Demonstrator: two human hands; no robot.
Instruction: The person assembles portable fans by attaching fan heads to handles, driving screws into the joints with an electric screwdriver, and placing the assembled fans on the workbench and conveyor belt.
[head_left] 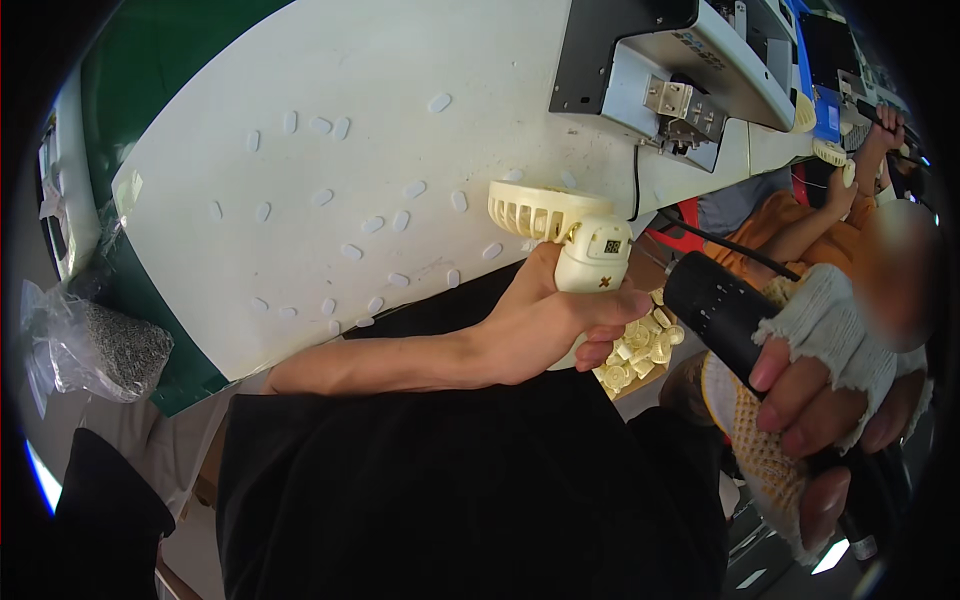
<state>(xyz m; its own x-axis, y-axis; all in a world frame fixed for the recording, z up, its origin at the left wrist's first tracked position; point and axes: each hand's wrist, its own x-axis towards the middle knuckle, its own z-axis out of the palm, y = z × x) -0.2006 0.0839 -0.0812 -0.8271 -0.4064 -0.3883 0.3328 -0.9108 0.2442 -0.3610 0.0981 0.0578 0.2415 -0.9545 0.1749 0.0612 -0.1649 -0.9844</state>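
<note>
The cream handheld fan [570, 240] is clamped in the left hand [545, 330], a black power screwdriver [720, 320] in the gloved right hand [820, 390] — a slipped bit could scar the casing.

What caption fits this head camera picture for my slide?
Left hand grips a cream handheld fan while the gloved right hand holds a black power screwdriver.

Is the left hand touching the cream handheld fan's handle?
Touching: the head view shows the left hand wrapped around the cream handheld fan at its handle.
</note>
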